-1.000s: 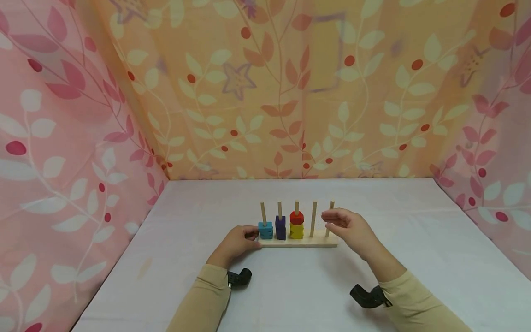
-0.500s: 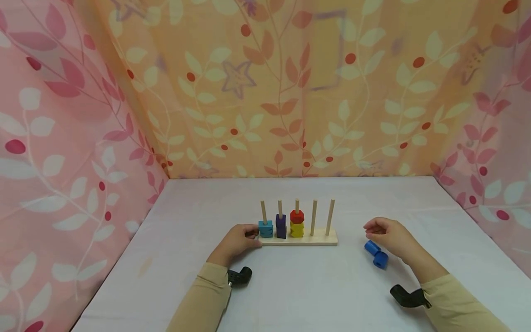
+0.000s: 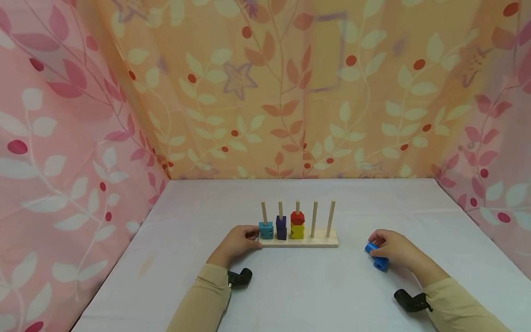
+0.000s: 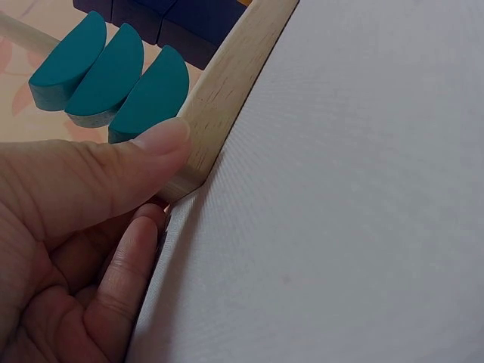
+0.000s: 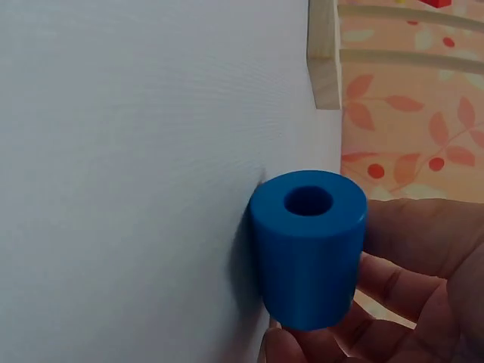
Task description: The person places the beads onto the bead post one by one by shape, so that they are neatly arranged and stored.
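My left hand grips the left end of a wooden peg board, its thumb against the edge in the left wrist view. The board's pegs bear teal blocks, dark purple blocks, and a red block above yellow ones. The two right-hand pegs are bare. Right of the board, my right hand pinches a blue cylinder between thumb and fingers. Close by lies a second blue cylinder. In the right wrist view, a holed blue cylinder hides part of the fingers.
A white cloth covers the table. Patterned curtains stand behind it and at both sides. Each wrist wears a black camera mount, the left one near the table's middle and the right one towards the front right.
My right hand has moved from the rightmost peg out to the blue cylinders on the right, then lowered and closed on one. My left hand stays on the board's end.
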Tool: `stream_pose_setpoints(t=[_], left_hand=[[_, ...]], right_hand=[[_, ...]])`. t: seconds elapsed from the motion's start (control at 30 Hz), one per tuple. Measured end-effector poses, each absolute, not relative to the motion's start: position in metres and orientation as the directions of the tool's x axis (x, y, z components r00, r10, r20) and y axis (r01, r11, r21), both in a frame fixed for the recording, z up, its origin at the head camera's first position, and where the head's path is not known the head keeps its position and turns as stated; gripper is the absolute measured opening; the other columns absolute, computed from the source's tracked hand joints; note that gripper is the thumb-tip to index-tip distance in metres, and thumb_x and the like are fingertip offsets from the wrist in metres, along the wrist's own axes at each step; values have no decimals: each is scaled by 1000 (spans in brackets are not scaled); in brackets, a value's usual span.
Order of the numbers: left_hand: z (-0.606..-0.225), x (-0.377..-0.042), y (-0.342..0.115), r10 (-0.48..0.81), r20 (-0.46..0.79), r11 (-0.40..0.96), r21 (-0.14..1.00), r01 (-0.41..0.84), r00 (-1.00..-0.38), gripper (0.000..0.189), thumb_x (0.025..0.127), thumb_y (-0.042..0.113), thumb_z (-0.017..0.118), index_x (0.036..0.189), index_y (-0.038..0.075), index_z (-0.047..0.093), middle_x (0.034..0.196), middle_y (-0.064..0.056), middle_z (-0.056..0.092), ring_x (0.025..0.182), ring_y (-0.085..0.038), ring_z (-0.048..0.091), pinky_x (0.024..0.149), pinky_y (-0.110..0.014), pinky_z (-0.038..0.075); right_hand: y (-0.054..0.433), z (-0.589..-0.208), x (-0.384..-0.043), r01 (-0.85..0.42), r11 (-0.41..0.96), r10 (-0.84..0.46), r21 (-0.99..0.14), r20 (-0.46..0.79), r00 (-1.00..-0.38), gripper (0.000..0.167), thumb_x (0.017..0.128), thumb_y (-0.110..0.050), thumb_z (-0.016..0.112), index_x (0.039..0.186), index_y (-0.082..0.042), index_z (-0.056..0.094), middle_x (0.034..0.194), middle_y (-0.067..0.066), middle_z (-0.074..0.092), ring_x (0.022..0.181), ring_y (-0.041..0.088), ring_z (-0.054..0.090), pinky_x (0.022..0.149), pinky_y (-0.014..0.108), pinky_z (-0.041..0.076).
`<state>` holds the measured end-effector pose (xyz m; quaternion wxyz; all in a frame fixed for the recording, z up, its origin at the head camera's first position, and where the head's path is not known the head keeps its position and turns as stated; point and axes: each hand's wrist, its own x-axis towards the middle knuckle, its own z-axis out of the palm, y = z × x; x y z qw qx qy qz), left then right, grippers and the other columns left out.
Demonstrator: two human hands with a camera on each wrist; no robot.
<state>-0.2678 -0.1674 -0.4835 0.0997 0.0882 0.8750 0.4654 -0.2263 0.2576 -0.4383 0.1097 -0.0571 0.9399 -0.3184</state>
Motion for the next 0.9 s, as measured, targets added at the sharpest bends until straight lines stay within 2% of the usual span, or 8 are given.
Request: stream_pose_setpoints(t=[0.23, 0.4, 0.6, 0.9], left_hand=[[-484, -268, -168, 250, -95, 549, 833, 61, -964, 51, 72, 21, 78, 119, 11, 62, 116, -3, 61, 105, -14, 55, 91, -36, 44], [-485, -268, -168, 248, -99, 555, 830, 58, -964, 51, 72, 22, 78, 119, 12, 62, 116, -2, 61, 105, -14, 56, 91, -36, 44], [-486, -268, -166, 245, -104, 545, 837, 48, -964, 51, 72, 20, 78, 119, 11, 62, 115, -2, 61, 104, -14, 55, 92, -37, 44], [-487, -269, -167, 240, -96, 566, 822, 59, -966, 50, 72, 21, 77, 119, 12, 62, 115, -1, 61, 103, -13, 55, 91, -36, 45]], right_hand=[[254, -437, -230, -28, 830, -171, -557, -207, -963, 27, 76, -9, 68, 100, -2, 61, 90, 9, 56, 79, 22, 50, 67, 36, 46], [251, -422, -232, -23, 810, -166, -586, -191, -967, 29, 76, -11, 66, 103, -3, 59, 95, 10, 57, 80, 23, 52, 63, 33, 47], [240, -388, -236, -103, 745, -194, -659, -67, -979, 32, 82, -18, 67, 109, -4, 55, 103, 14, 57, 90, 26, 53, 70, 38, 50], [208, -338, -244, -252, 631, -209, -734, 152, -966, 30, 86, -16, 64, 110, -2, 52, 102, 15, 59, 95, 29, 58, 82, 47, 49]])
